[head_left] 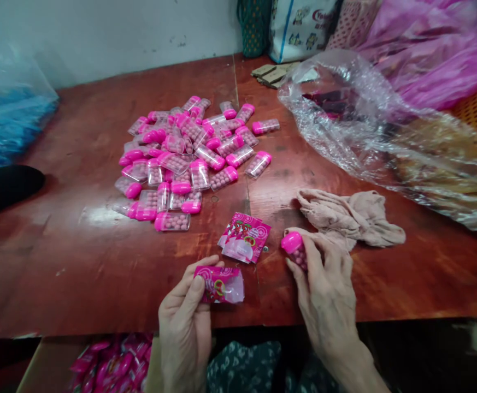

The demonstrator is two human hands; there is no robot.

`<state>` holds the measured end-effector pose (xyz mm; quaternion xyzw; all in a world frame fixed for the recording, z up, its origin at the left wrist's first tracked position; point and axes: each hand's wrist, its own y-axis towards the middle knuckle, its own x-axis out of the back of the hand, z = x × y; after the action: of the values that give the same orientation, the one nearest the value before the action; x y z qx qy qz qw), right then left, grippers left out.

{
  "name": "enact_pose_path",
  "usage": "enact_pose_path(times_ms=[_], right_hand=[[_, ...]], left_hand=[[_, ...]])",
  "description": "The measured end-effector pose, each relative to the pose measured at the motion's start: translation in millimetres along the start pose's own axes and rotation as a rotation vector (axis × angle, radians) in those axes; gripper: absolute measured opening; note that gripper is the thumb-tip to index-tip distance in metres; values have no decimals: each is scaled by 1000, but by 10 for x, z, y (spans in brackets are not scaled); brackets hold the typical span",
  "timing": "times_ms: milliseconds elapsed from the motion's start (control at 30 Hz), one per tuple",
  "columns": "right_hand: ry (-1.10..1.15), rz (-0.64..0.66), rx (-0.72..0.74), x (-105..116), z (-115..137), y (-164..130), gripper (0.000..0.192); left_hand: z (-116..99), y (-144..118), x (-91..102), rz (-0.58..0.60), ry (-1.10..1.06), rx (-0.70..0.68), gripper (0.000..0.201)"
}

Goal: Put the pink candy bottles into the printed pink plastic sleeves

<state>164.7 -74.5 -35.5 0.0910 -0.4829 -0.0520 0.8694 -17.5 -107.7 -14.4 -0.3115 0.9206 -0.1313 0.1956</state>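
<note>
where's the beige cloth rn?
In the head view, the beige cloth lies crumpled on the red table, right of centre, just beyond the right hand and in front of the clear plastic bag.

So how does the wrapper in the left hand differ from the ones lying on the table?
The wrapper in the left hand is a single piece pinched at its edge and held off the wood; the wrappers on the table lie loose and overlapping, touched by neither hand. The held one shows a clear, open-looking end at its right; the lying ones rest flat. Both are pink with a swirl print.
</note>
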Motion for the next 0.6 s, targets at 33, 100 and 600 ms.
enact_pose_path(times_ms=[33, 100, 600], right_hand=[[17, -7, 11, -7, 0, 3, 39], [100, -5, 45, 25, 0, 15, 36], [743, 584, 246, 287, 153, -31, 49]], left_hand=[[-5, -2, -10, 2, -3, -2, 12], [-16, -2, -30, 4, -2, -5, 12], [-42, 5, -160, 47, 109, 67, 15]])
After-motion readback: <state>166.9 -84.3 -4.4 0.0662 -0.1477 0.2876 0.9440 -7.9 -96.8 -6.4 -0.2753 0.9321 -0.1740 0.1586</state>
